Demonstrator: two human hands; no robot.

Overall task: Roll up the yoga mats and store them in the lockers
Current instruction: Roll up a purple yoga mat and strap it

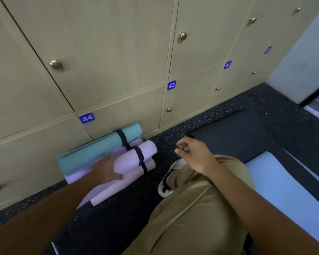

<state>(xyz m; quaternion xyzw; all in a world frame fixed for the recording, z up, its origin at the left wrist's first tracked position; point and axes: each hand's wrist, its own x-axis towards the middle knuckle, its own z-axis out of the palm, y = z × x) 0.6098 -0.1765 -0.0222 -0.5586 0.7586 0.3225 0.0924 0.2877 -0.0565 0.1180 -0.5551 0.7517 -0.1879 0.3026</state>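
Speckled floor [118,227] meets closed lockers [109,52]

- Beige locker wall [103,43] fills the upper left, all doors shut, seams running diagonally in this view.
- Round metal knobs [56,64] on the doors.
- Blue number plates: 44 [87,118], 43 [171,85], 42 [227,64]; 1 more plate further right is too blurred to read.
- Floor [206,124] is black with pale speckles, looks like rubber.
- Pale blue-grey wall panel [306,57] at the right edge, just beside the last lockers.
- Light is even and soft, no hard shadows.
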